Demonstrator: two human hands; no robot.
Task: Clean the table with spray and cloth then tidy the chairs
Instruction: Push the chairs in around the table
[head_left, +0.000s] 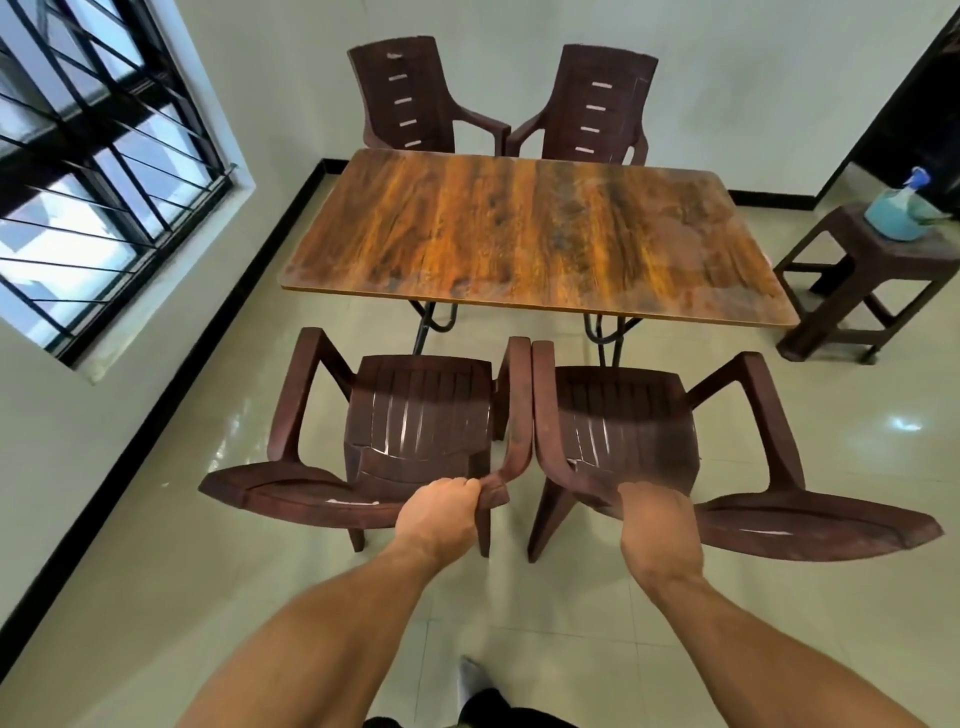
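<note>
Both hands are apart, each one closed on its own chair: the left hand (441, 514) grips the top corner of the back of the left near chair (421, 415), and the right hand (657, 514) holds the back of the right near chair (628, 415). These two chairs stand side by side, inner armrests touching or almost, near the table (535, 234) but not pushed under it. They look like moulded plastic, so I judge them light, quite stiff and easy to slide on the glossy floor (857, 441). The top of the back seems a good place to hold.
</note>
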